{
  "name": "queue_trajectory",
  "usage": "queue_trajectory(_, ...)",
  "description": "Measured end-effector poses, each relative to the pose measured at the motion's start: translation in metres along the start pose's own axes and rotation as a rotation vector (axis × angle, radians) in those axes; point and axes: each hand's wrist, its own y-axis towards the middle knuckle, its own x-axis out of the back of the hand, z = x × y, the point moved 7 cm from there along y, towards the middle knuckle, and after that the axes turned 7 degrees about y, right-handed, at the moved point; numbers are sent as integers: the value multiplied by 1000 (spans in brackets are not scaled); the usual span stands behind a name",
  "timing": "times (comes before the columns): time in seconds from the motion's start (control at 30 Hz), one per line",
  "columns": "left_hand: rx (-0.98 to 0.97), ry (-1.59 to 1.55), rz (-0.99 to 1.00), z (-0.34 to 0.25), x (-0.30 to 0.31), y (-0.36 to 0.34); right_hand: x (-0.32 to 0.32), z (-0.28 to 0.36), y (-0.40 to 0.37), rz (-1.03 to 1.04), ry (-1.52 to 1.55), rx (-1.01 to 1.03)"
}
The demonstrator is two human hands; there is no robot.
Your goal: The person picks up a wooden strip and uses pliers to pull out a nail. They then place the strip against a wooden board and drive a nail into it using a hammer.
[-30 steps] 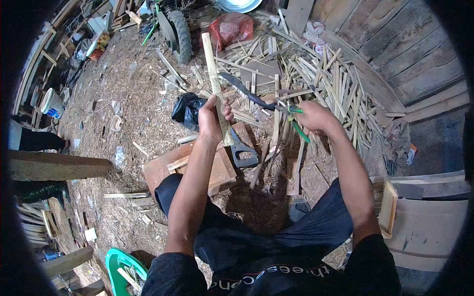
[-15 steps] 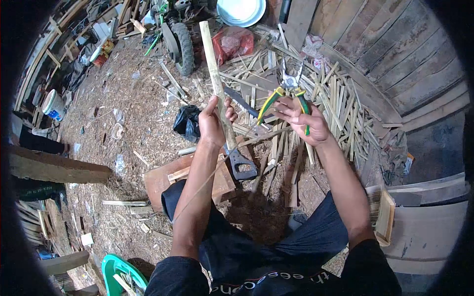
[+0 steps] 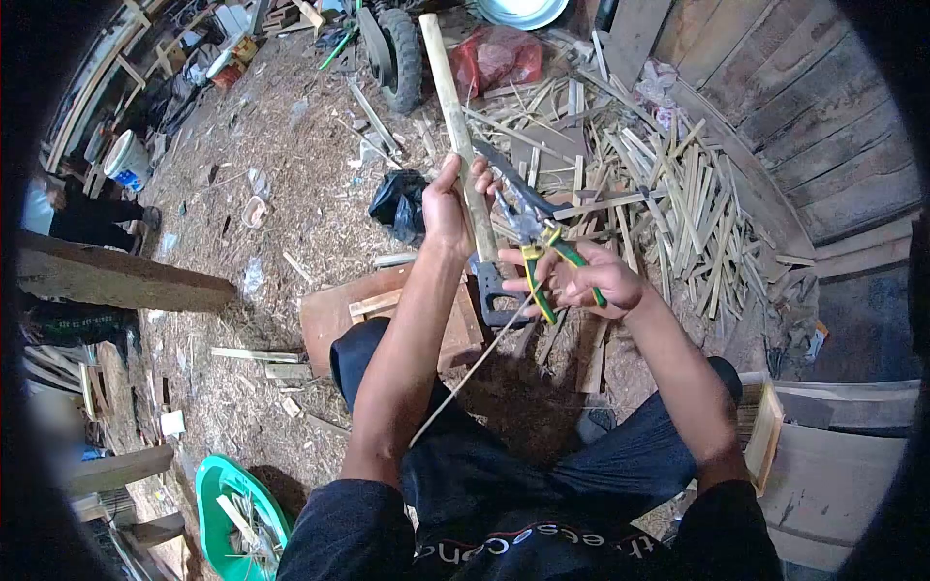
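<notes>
My left hand (image 3: 451,205) is closed around a pale wooden stick (image 3: 446,87) that points up and away from me. In my right hand (image 3: 603,279) is a pair of pliers (image 3: 552,235) with yellow and green handles, the handles spread and the jaws pointing up and left, close to the stick. A thin pale strip (image 3: 473,366) slants from near the pliers' handles down to my left forearm. Beneath the stick's lower end shows the black handle of a handsaw (image 3: 492,308), beside a wooden box or board (image 3: 325,312). A dark blade-like tool (image 3: 504,167) lies behind the pliers.
A heap of thin wood strips (image 3: 683,198) covers the ground at right, by a plank wall (image 3: 775,87). A black plastic bag (image 3: 397,203), a red bag (image 3: 499,63) and a wheel (image 3: 399,63) stand ahead. At left are a beam (image 3: 126,276), another person (image 3: 92,208) and a green tub (image 3: 208,484).
My right hand has brought the pliers left and down, closer to the stick. My left hand and the stick appear further right, while the whole view has shifted.
</notes>
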Motion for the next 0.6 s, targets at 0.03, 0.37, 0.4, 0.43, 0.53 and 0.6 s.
queue_trajectory(0.03,3,-32,22,-1,-4,-1,0,-4,-1,15,-8,-41)
queue_trajectory(0.37,3,-92,111,-5,-22,-10,6,-42,2,54,17,-276)
queue_trajectory(0.4,8,-123,132,-4,-24,-11,3,-45,4,51,38,-279)
queue_trajectory(0.43,13,-155,152,-4,-26,-12,0,-44,5,71,88,-259)
queue_trajectory(0.53,28,-154,146,-7,-24,-13,-6,-44,6,113,218,-217)
queue_trajectory(0.6,15,-149,164,-11,-27,-14,-5,-44,5,119,278,-216)
